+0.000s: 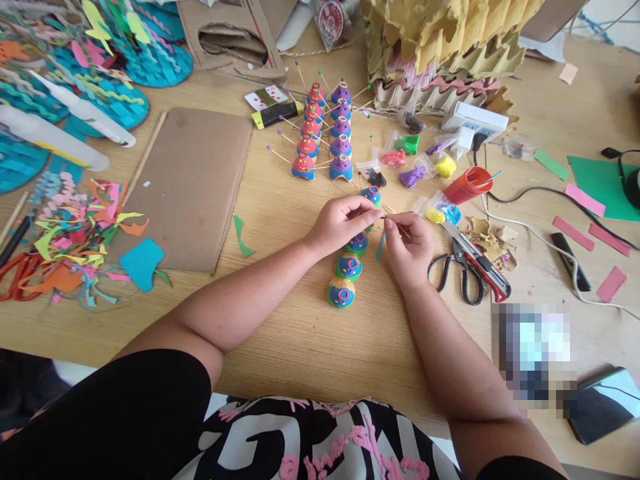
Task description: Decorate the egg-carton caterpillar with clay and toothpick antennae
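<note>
My left hand and my right hand meet fingertip to fingertip above the table. Both are pinched around something small and dark, too small to name. Thin sticks show beside my right palm. Under and in front of my hands runs a line of small round blue-and-green figures; the nearest figure has a red ring and an orange top. Farther back stand two rows, one of red-and-blue figures and one of purple-and-blue figures, several with ball-tipped sticks.
Black scissors and a red cutter lie right of my right hand, near an orange cup and bagged clay. At left are a cardboard sheet and paper scraps. Egg trays stand behind.
</note>
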Demonstrator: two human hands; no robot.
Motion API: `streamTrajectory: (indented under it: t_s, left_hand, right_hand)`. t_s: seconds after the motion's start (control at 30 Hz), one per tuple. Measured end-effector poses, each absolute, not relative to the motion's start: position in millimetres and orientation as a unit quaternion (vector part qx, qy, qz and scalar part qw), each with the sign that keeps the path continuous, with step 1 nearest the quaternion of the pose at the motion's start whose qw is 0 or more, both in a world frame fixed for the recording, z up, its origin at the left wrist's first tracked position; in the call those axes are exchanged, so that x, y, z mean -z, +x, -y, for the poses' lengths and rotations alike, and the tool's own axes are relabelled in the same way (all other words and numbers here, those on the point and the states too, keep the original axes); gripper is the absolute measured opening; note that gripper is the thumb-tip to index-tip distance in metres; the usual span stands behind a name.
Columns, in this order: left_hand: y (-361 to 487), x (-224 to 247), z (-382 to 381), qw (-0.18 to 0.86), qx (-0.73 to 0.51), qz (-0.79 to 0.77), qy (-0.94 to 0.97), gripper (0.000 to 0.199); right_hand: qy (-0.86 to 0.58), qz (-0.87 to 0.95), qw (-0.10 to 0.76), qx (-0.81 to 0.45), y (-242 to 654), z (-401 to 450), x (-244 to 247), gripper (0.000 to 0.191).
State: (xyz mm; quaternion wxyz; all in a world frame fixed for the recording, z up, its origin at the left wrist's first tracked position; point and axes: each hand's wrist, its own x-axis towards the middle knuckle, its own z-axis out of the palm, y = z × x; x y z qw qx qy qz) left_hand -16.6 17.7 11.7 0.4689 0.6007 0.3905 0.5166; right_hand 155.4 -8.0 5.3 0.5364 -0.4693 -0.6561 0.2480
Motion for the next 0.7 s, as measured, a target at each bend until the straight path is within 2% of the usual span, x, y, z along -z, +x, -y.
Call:
streamTrajectory:
  t_s: [0.4, 0.57, 0.7]
  left_hand:
    - [-15.3, -7.0, -26.0, 0.528, -0.571, -0.360, 0.515, 0.044]
    - [-16.3, 0.2, -29.7, 0.495, -0.591, -0.359, 0.526, 0.040]
    - [-16.9, 4.9, -31.6, 0.470, -0.592, -0.372, 0.540, 0.030]
  right_hand:
    - [-0.449, 0.563, 0.594, -0.359, 152.3, 1.6, -7.2, 0.032]
    - [-0.443, 0.547, 0.603, -0.375, 152.3, 2.3, -7.0, 0.038]
    - [-0.476, 0.547, 0.589, -0.357, 154.0, 3.4, -8.0, 0.044]
